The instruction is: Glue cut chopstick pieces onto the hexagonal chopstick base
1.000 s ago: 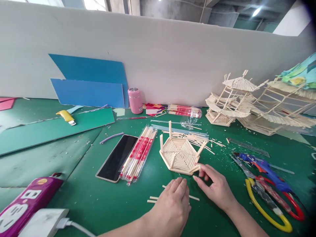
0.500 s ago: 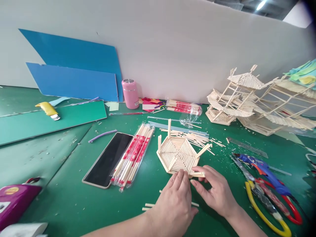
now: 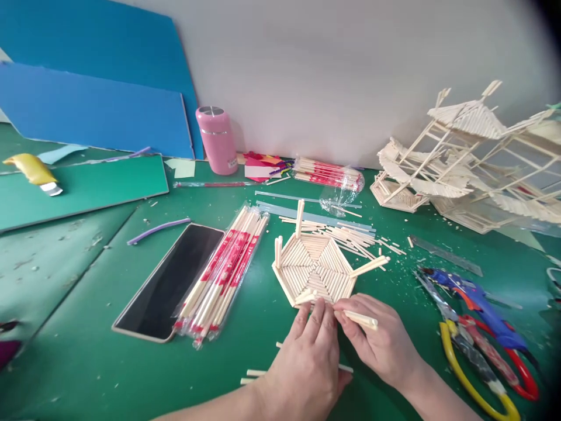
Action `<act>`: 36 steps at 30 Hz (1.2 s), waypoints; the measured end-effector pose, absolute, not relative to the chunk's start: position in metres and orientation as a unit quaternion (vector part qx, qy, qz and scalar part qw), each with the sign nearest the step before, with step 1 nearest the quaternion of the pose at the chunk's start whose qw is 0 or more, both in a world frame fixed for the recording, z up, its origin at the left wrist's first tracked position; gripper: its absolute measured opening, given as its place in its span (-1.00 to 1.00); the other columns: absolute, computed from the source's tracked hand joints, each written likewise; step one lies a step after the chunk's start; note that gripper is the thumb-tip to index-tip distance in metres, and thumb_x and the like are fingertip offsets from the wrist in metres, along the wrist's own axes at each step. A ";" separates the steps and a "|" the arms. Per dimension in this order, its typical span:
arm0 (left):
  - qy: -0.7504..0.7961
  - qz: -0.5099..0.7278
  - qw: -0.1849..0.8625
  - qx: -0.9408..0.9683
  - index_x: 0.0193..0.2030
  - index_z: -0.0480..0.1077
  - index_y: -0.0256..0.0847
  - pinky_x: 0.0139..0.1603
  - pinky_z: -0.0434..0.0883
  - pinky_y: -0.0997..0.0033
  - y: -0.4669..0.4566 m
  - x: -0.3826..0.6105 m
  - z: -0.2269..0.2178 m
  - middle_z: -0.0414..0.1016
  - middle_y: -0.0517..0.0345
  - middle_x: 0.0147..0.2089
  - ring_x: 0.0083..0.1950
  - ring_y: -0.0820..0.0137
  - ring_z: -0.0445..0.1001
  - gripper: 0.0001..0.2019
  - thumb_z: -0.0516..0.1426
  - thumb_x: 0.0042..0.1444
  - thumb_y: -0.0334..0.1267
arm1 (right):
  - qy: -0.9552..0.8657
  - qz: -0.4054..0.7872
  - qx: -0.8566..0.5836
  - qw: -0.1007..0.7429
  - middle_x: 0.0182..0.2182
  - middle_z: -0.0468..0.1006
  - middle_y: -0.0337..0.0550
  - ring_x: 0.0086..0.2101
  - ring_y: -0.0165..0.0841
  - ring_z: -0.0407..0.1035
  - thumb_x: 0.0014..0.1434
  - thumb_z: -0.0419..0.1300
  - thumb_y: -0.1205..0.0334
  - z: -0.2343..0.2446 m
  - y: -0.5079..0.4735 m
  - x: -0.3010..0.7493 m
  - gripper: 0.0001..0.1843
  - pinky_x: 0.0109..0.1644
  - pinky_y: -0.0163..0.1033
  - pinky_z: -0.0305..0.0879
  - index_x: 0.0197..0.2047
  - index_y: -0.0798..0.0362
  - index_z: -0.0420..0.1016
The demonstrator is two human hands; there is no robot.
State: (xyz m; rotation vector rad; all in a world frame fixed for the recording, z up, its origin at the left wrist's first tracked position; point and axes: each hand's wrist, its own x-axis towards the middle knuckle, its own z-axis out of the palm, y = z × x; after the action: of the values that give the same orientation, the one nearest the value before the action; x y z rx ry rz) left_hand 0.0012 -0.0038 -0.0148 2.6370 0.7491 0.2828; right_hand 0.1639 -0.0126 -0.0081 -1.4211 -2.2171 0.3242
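Observation:
A hexagonal base of wooden sticks [image 3: 315, 268] lies on the green mat [image 3: 109, 362], with short posts standing on several of its corners. My right hand [image 3: 381, 345] pinches a short wooden stick [image 3: 362, 318] at the base's near edge. My left hand [image 3: 309, 362] rests beside it, its fingertips touching the same near edge, fingers together and nothing visibly held. A few loose cut sticks [image 3: 256, 374] lie by my left wrist.
A phone [image 3: 169, 282] and wrapped chopstick packs [image 3: 223, 273] lie to the left. A blue glue gun [image 3: 475, 301] and yellow and red cutters [image 3: 486, 365] sit right. Stick pavilion models [image 3: 464, 158] stand far right; a pink bottle [image 3: 215, 140], blue boards [image 3: 96, 99] and a loose stick pile [image 3: 346, 234] behind.
The camera has tilted down and closer. My left hand moved forward to the base's near edge. My right hand drew the short stick slightly back from the base corner.

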 end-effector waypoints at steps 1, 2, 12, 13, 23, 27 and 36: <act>0.267 0.100 0.187 0.940 0.13 0.14 -0.57 0.09 0.18 -0.02 -0.004 0.001 -0.015 0.22 -0.35 0.13 0.18 -0.06 0.12 -0.46 -0.12 0.16 -0.13 | -0.813 0.120 -0.517 0.240 -0.41 0.49 -0.13 -0.40 -0.35 0.36 0.16 0.01 0.37 -0.008 -0.012 0.165 -0.86 -0.33 -0.23 0.28 -0.24 0.05 0.36; 0.266 0.104 0.180 0.941 0.13 0.14 -0.58 0.10 0.17 -0.01 -0.004 0.001 -0.015 0.22 -0.35 0.13 0.18 -0.05 0.11 -0.46 -0.13 0.16 -0.13 | -0.815 0.122 -0.514 0.239 -0.41 0.50 -0.13 -0.40 -0.35 0.35 0.16 0.01 0.37 -0.008 -0.012 0.165 -0.86 -0.33 -0.23 0.28 -0.23 0.05 0.35; 0.250 0.136 0.149 0.947 0.08 0.21 -0.57 0.10 0.13 0.02 -0.004 -0.001 -0.019 0.24 -0.36 0.12 0.17 -0.03 0.14 -0.51 -0.15 0.19 -0.17 | -0.826 0.107 -0.498 0.241 -0.42 0.50 -0.14 -0.41 -0.35 0.38 0.15 0.00 0.41 -0.009 -0.009 0.168 -0.86 -0.33 -0.24 0.29 -0.29 0.03 0.34; 0.249 0.137 0.141 0.948 0.08 0.22 -0.57 0.10 0.14 0.02 -0.004 -0.001 -0.019 0.24 -0.36 0.11 0.17 -0.03 0.15 -0.51 -0.16 0.19 -0.17 | -0.825 0.106 -0.498 0.244 -0.43 0.50 -0.14 -0.41 -0.35 0.39 0.15 0.00 0.41 -0.009 -0.008 0.168 -0.86 -0.33 -0.25 0.29 -0.30 0.03 0.34; 0.255 0.146 0.064 0.954 0.04 0.26 -0.52 0.07 0.18 0.05 -0.007 -0.001 -0.022 0.27 -0.28 0.11 0.16 0.01 0.17 -0.55 -0.16 0.20 -0.19 | -0.808 0.153 -0.503 0.265 -0.45 0.49 -0.16 -0.41 -0.38 0.38 0.15 -0.02 0.41 -0.008 -0.004 0.169 -0.84 -0.31 -0.27 0.29 -0.31 0.05 0.35; 0.260 0.143 0.070 0.952 0.02 0.29 -0.51 0.07 0.21 0.03 -0.009 0.001 -0.022 0.28 -0.27 0.11 0.16 0.00 0.16 -0.55 -0.15 0.20 -0.18 | -0.795 0.169 -0.516 0.271 -0.47 0.47 -0.18 -0.43 -0.39 0.36 0.15 -0.02 0.40 -0.010 -0.004 0.170 -0.85 -0.32 -0.29 0.27 -0.33 0.06 0.35; 0.300 0.192 0.160 0.921 0.11 0.14 -0.56 0.10 0.26 0.13 -0.005 -0.002 -0.011 0.25 -0.31 0.10 0.15 0.07 0.20 -0.59 -0.08 0.14 -0.35 | -0.778 0.194 -0.524 0.287 -0.46 0.46 -0.16 -0.40 -0.39 0.34 0.16 -0.03 0.37 -0.009 -0.003 0.168 -0.83 -0.30 -0.31 0.23 -0.37 0.07 0.36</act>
State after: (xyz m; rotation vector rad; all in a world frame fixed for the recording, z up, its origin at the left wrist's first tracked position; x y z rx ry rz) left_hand -0.0019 -0.0052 -0.0114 2.6305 0.8581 0.5483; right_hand 0.1679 -0.0032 -0.0092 -1.4000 -2.0778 0.5189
